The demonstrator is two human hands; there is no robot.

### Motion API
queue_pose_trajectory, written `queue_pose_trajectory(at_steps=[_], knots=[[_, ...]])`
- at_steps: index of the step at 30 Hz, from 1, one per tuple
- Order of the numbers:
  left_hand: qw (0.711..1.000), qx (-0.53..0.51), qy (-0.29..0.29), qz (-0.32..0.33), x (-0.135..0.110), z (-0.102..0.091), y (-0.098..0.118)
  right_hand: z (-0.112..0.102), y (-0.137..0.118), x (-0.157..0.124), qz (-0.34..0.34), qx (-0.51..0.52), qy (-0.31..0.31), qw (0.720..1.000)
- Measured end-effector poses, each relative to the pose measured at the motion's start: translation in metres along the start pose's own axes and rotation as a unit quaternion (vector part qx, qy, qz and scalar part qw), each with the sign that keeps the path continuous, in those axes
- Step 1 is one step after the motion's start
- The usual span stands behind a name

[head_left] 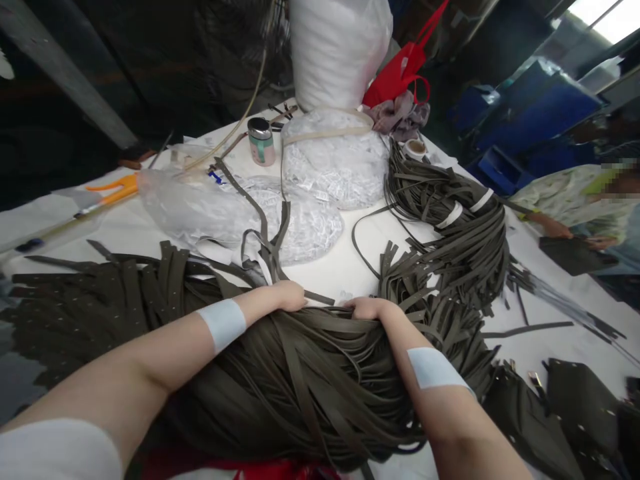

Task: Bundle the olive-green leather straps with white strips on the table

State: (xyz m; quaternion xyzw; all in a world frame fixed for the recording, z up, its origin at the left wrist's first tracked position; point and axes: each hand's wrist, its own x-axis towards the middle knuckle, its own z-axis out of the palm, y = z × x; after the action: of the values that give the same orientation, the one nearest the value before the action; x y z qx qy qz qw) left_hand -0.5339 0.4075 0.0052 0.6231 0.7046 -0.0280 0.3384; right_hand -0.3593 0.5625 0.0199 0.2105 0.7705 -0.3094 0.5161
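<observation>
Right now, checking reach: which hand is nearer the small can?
Left. The left hand lies on the strap pile below the can; the right hand lies farther to the right.

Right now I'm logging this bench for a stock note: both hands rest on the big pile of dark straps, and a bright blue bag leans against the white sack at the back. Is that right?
Not quite. The bag leaning against the white sack is red, not blue; the head view shows this. The rest holds: the left hand and right hand both rest on the pile of dark straps.
</observation>
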Motion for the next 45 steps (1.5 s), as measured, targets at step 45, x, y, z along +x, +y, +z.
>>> queue_pose_trajectory(at_steps=[45], knots=[[0.987,0.009,0.150,-0.064,-0.115,0.077,0.059,0.014,-0.056,0.068,0.101,-0.198,0.049,0.974]])
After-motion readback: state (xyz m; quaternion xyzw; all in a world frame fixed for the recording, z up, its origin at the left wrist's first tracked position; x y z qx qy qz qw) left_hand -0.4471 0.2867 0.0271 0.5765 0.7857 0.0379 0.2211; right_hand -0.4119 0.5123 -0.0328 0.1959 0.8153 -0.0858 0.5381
